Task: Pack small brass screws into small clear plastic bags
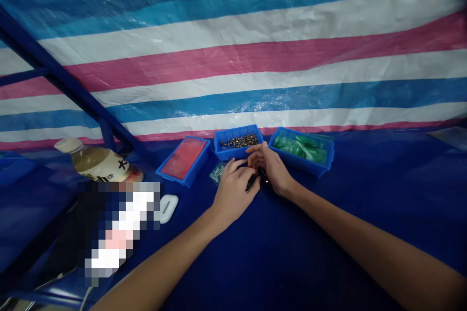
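Observation:
Close together over the blue tabletop, my left hand (236, 185) and my right hand (273, 170) meet just in front of the small-parts tray. A small black object (251, 182) shows between the thumb and fingers of my left hand, mostly covered; its kind cannot be made out. The fingers of my right hand curl in toward the left, and their tips hide whatever they touch. Below the right palm is a tiny gold glint. Beside the left fingertips lies a clear plastic bag (216, 173) with small pieces in it.
Behind the hands stand a blue tray of metallic parts (239, 142), a tray with a red block-like stack (185, 155) and a tray of green plastic packets (304, 149). To the left are a drink bottle (104, 165), a white case (168, 208) and a blue metal frame (69, 85).

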Demonstrator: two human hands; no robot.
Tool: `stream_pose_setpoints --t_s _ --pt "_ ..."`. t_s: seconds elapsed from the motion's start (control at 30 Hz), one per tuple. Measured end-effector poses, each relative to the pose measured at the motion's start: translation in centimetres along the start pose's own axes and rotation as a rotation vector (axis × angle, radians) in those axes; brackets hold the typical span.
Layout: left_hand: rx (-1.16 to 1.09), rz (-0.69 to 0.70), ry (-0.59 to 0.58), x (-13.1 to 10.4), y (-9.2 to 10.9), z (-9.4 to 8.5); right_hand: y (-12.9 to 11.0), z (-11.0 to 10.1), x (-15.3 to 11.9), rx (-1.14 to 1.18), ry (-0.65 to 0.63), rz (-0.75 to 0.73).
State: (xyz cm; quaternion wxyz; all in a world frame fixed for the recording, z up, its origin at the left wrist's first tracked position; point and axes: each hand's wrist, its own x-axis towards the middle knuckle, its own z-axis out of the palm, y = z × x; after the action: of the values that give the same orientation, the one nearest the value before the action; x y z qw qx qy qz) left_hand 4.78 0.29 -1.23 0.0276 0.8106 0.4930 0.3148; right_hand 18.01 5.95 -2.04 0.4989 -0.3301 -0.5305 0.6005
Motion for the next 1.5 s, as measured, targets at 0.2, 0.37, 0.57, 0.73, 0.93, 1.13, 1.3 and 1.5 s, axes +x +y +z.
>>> stream_pose_setpoints --t_s 0.2,0.37,0.57,0.73,0.93,1.13,1.3,1.5 --pt "-0.138 -0.101 0.188 0.4 -1.4 -2.0 0.3 0.0 -0.1 -0.188 -0.064 -0.050" --pt "-0.089 -0.089 0.218 0.6 -3.0 -2.1 -0.2 0.2 -0.5 -0.466 -0.262 -0.138" --pt "-0.167 -0.053 0.187 0.4 -3.4 -1.6 -0.4 0.3 -0.5 -0.484 -0.296 -0.164" --pt "-0.195 -0.055 0.169 0.5 -3.5 -1.7 0.1 0.2 -0.4 -0.415 -0.222 -0.168" --pt "-0.176 -0.017 0.131 0.5 -3.6 -1.7 0.3 0.1 -0.3 -0.325 -0.170 -0.139" --pt "-0.185 -0.088 0.154 0.5 -3.8 -1.6 0.2 0.3 -0.3 -0.244 -0.136 -0.089" --pt "-0.157 -0.107 0.175 0.6 -4.0 -1.5 -0.3 0.4 -0.4 -0.222 -0.090 -0.083" --pt "-0.049 -0.031 0.236 0.6 -4.4 -1.7 -0.3 0.4 -0.3 -0.272 -0.094 -0.079"
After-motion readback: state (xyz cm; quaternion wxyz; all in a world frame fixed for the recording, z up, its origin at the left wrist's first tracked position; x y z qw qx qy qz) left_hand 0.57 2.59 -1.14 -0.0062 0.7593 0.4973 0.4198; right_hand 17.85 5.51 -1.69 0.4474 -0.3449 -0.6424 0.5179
